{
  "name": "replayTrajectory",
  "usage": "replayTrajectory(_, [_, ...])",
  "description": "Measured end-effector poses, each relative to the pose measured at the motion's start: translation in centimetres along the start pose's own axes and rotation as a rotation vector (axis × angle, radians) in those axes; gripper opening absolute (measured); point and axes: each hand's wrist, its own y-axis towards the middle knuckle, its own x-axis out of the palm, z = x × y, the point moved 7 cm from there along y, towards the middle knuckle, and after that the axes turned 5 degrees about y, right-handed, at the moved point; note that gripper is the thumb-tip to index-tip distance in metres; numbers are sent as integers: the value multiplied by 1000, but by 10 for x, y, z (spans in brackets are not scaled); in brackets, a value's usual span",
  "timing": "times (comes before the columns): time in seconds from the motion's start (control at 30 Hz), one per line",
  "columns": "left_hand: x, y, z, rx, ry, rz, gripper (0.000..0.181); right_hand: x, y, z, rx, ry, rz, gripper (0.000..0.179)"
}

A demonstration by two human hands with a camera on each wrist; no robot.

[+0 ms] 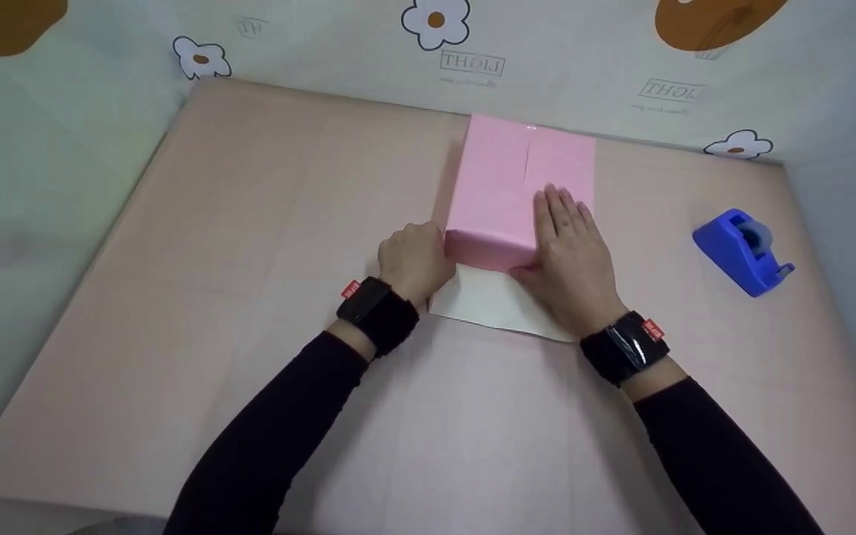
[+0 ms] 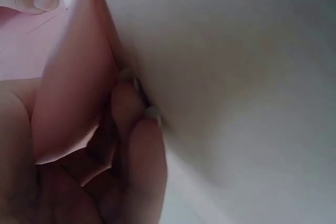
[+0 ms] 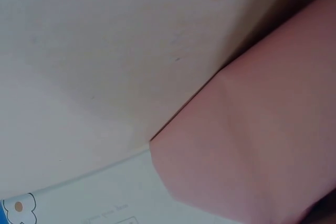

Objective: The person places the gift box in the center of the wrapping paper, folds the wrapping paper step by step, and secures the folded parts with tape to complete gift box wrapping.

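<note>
A box wrapped in pink paper (image 1: pixel 493 178) lies near the table's back edge, with a seam along its top. From its front end a flap with its white side up (image 1: pixel 498 303) spreads over the table. My left hand (image 1: pixel 414 260) is at the front left corner, its fingers curled around a pink paper fold (image 2: pixel 73 77) in the left wrist view. My right hand (image 1: pixel 575 267) presses on the box's top right with straight fingers, its thumb against the front end. In the right wrist view, the pink paper (image 3: pixel 247 145) meets the table; the fingers are hidden there.
To the right stands a blue tape dispenser (image 1: pixel 740 253) with a roll of clear tape. A pale pinkish cover (image 1: pixel 250 297) lies over the table. Behind it hangs a white curtain (image 1: pixel 324 52) printed with flowers.
</note>
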Motion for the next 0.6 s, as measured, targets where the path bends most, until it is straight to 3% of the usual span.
replayTrajectory(0.1, [-2, -6, -1, 4, -6, -37, 18, -1, 0, 0, 2, 3, 2, 106])
replayTrajectory(0.27, [-2, -24, 0, 44, 38, -44, 37, -2, -1, 1, 10, 7, 6, 106])
replayTrajectory(0.4, [-1, -35, 4, 81, 151, 27, 34, -2, 0, 0, 8, 14, 3, 106])
replayTrajectory(0.6, [2, -34, 10, 113, 279, 162, 19, 0, -1, 1, 1, -3, 1, 105])
